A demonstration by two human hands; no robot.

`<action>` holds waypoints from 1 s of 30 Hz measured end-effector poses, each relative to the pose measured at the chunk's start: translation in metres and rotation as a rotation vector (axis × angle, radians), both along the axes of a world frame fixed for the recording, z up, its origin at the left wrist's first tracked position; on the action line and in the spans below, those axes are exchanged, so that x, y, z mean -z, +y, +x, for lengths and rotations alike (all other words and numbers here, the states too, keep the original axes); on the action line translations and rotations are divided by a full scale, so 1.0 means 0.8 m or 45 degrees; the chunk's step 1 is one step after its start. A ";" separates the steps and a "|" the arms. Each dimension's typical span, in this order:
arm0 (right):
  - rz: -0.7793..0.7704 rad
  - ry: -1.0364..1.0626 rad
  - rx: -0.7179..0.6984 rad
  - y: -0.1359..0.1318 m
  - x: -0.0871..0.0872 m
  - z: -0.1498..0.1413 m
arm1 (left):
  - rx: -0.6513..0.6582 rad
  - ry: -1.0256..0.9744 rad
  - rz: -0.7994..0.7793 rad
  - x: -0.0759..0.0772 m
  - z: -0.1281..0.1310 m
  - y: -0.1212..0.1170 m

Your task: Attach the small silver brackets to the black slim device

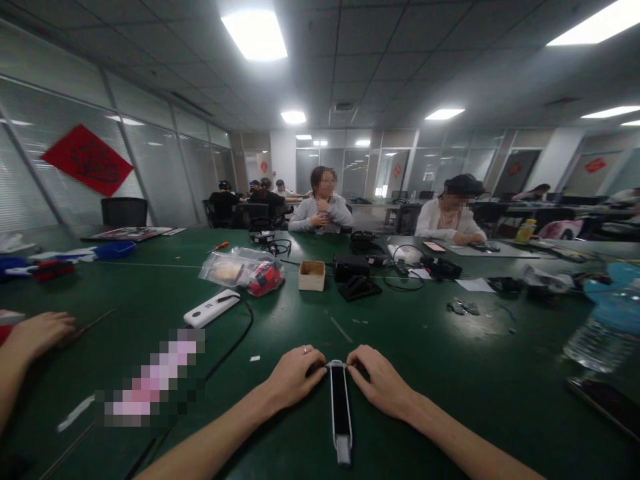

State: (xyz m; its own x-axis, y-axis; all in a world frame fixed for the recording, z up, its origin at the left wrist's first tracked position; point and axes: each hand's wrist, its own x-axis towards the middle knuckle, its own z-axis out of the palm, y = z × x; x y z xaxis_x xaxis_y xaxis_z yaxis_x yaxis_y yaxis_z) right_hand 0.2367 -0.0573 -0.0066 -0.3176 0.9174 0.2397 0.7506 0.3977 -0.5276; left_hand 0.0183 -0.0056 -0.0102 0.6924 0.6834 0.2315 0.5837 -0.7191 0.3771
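Note:
A long, narrow device (341, 403) with a black face and a white frame lies on the green table, pointing away from me. At its near end is a light grey block (343, 451). My left hand (299, 373) pinches at the far left corner, thumb and forefinger together. Opposite it, my right hand (376, 379) pinches at the far right corner. Whether a small part sits between the fingertips is too fine to make out. A white scrap (255, 359) lies left of my left hand.
At left rest another person's hand (47, 331), a white power strip (212, 308) and its black cable. Farther back are a plastic bag (235, 268), a small cardboard box (311, 276) and black devices (351, 268). A water bottle (603, 327) and a phone (607, 403) occupy the right.

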 end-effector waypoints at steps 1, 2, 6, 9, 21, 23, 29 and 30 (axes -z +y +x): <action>-0.005 0.000 0.000 0.000 -0.001 0.000 | 0.001 0.003 -0.006 0.000 0.000 0.000; -0.007 -0.002 0.001 -0.001 -0.002 0.000 | 0.000 0.006 -0.010 -0.001 0.000 0.000; -0.015 -0.012 -0.003 -0.001 -0.005 0.000 | 0.011 -0.002 -0.007 0.000 -0.001 0.000; -0.012 -0.007 -0.004 0.000 -0.002 0.001 | 0.028 -0.018 0.006 0.001 -0.002 0.000; 0.083 0.019 -0.020 0.000 -0.001 -0.001 | 0.037 -0.040 0.002 0.001 -0.003 0.000; 0.087 0.008 -0.021 0.001 0.000 -0.001 | 0.036 -0.032 0.007 0.001 -0.002 0.000; 0.098 0.010 -0.028 0.002 0.003 0.000 | 0.038 -0.017 0.028 0.005 -0.003 0.001; 0.089 0.006 -0.027 0.002 0.003 0.000 | 0.039 -0.019 0.033 0.005 -0.003 0.001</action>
State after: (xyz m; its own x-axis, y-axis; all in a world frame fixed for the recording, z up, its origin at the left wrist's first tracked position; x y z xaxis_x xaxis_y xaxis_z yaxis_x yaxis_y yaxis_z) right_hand 0.2365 -0.0554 -0.0090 -0.3352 0.8916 0.3045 0.7392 0.4492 -0.5018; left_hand 0.0161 -0.0051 -0.0143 0.7094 0.6554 0.2594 0.5554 -0.7463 0.3668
